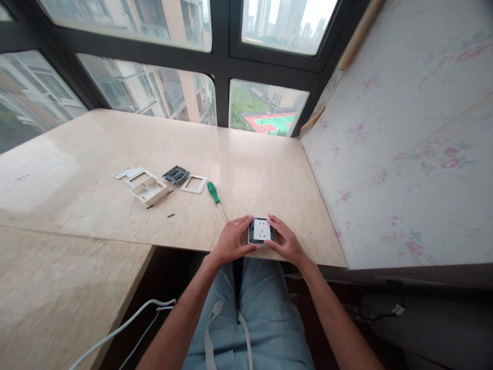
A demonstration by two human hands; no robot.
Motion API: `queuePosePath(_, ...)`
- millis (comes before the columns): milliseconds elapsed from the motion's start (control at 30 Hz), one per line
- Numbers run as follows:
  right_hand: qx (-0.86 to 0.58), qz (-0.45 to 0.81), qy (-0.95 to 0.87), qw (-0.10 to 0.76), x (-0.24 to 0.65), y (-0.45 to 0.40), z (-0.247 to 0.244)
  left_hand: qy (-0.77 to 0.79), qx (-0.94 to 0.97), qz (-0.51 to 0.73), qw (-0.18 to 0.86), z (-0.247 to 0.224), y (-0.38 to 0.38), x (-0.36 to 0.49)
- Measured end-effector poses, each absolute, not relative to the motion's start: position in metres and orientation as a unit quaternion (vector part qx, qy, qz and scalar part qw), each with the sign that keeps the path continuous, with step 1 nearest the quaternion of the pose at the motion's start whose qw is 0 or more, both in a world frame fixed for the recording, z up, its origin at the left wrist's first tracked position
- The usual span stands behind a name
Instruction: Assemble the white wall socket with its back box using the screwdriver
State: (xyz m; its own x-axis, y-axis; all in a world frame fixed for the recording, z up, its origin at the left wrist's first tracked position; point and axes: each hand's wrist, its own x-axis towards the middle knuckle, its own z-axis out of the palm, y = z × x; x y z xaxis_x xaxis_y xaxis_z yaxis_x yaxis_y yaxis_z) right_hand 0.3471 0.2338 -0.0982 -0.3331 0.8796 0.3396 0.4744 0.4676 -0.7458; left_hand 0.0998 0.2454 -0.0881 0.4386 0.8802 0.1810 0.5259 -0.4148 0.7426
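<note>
Between my two hands is a wall socket [262, 229] with a white face and a dark grey surround, face up near the front edge of the stone sill. My left hand [233, 239] grips its left side, fingertips at the far corner and thumb at the near edge. On the opposite side my right hand [286, 240] holds it in the same way, fingers curled. A green-handled screwdriver [213, 192] lies just beyond my left hand, its shaft running toward that hand, which hides the tip.
Left of the screwdriver lie a white frame [193, 184], a dark grey plate [176, 174], a white back box [149, 190] and white cover pieces [131, 172]. Small dark screws [171, 215] are scattered nearby. A papered wall [393, 154] bounds the right; white cables [127, 322] hang lower left.
</note>
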Motion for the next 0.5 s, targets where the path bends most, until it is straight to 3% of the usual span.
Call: queuePosePath(500, -0.453, 0.307, -0.775, 0.316, 0.3520, 0.2364, -0.1000, 0.442, 0.806, 0.281, 0.277, -0.0877, 0.2453, 0.1055)
